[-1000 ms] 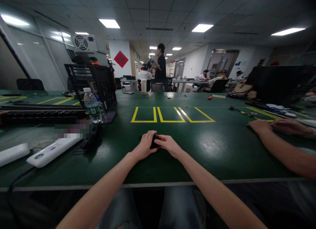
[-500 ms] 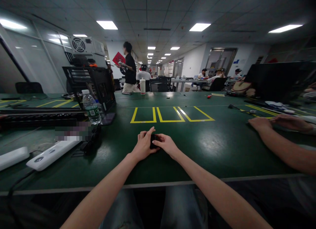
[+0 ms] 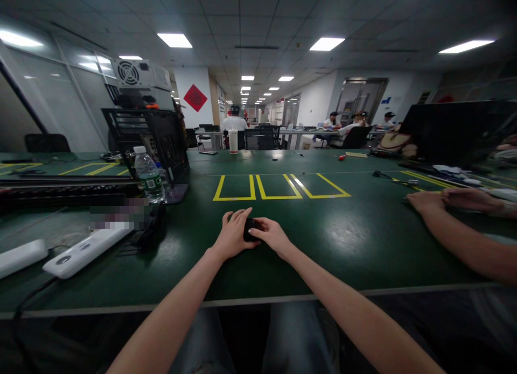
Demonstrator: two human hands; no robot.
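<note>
Head view: a small black object (image 3: 249, 230) sits between the person's two hands, low over the bench (image 3: 307, 266), partly covered by fingers, so its full shape cannot be told. The right grip (image 3: 271, 235) pinches it from its right side, thumb across the near face and the other fingers curled behind. The left grip (image 3: 235, 235) lies around its left side, fingers spread and raised, index finger lifted above it, thumb under its near edge; how firmly this one presses cannot be told.

A second ago the left fingers lay closer together over the black object; now they are fanned apart and more of it shows. The person in a dark shirt, walking past beyond it in both earlier pictures, is gone from sight.

Past the black object lie yellow tape outlines (image 3: 283, 197), and farther beyond it stands a white cup (image 3: 233, 141). Well to its left are a white power strip (image 3: 83, 255), a water bottle (image 3: 148, 175) and an open computer case (image 3: 172, 142). Well to its right rests a co-worker's hand (image 3: 427, 202).
</note>
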